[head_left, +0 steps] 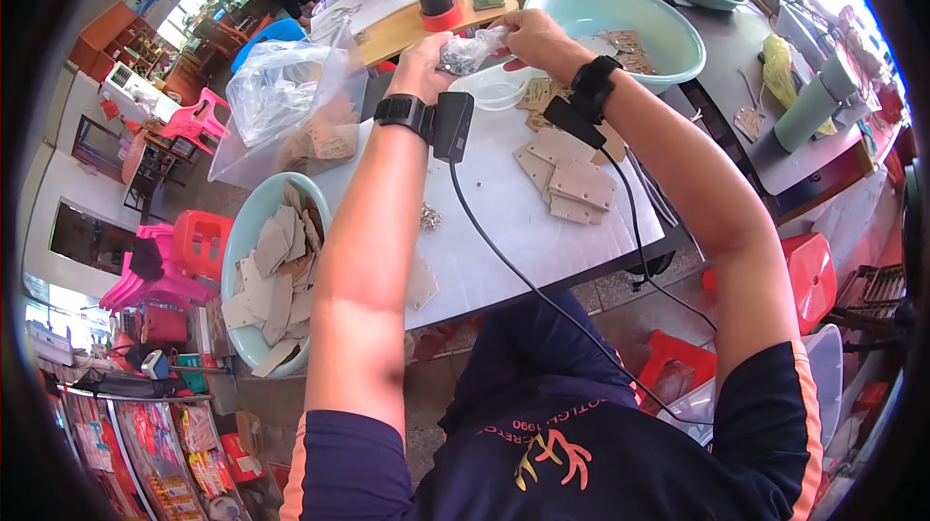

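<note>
In the head view, both hands are up at the far side of the white work surface [484, 260], with a clear plastic bag [472, 52] between them. The left hand [423, 69] has its fingers curled, gripping the bag's left end, where small dark, shiny bits bunch up, too small to identify. The right hand [538, 40] pinches the other end, fingertips together on the film. Just below sits a round clear tub [496, 92], contents hard to make out. Beyond the right hand, a big pale-green basin [691, 54] carries brown flat pieces [632, 54]. Over on the left, a clear box [231, 168] holds crumpled clear plastic [279, 85] and brown pieces [331, 139], and near it a second pale-green basin [232, 255] is heaped with greyish flat boards [279, 264]. A small cluster of shiny bits [430, 218] lies loose on the surface, beside the left forearm.
</note>
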`<state>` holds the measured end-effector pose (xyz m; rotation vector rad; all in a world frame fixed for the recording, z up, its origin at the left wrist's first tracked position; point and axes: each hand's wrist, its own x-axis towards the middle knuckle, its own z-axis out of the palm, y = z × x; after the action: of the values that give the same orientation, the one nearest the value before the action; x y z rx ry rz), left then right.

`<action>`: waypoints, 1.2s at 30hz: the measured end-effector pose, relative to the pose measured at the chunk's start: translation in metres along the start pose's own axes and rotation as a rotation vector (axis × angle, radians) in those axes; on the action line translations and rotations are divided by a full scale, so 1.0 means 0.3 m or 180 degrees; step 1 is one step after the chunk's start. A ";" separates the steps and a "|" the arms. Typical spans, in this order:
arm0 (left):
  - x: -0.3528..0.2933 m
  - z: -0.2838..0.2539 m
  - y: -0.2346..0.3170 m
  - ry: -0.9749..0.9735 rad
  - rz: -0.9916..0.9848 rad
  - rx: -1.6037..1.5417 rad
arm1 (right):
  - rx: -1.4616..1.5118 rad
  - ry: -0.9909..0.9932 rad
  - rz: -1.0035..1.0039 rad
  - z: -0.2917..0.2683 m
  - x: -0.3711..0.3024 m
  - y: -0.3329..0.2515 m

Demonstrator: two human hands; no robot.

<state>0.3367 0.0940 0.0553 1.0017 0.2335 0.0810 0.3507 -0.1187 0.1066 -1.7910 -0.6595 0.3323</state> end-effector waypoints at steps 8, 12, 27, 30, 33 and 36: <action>-0.007 0.029 -0.002 0.0114 0.0395 0.0404 | 0.0301 0.0031 0.0267 0.005 -0.006 0.045; -0.031 0.055 0.006 0.0058 0.0496 0.0525 | 0.0294 0.0037 0.0288 -0.006 0.001 0.063; -0.032 0.091 -0.007 0.0017 0.0727 0.0814 | -0.0598 0.0031 0.0140 0.021 0.010 0.089; -0.035 0.106 -0.009 -0.0029 0.0761 0.0771 | -0.1330 -0.0062 -0.0009 0.025 0.019 0.115; -0.032 0.103 -0.003 -0.0051 0.0789 0.0666 | -0.2078 0.0169 -0.0231 0.050 0.034 0.150; -0.026 0.106 -0.007 0.0125 0.0837 0.0648 | -0.2171 -0.0103 -0.0378 0.052 0.047 0.170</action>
<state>0.3363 0.0651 0.0712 1.2307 0.1465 0.3216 0.3674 -0.1083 0.0549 -2.3768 -0.9763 0.0489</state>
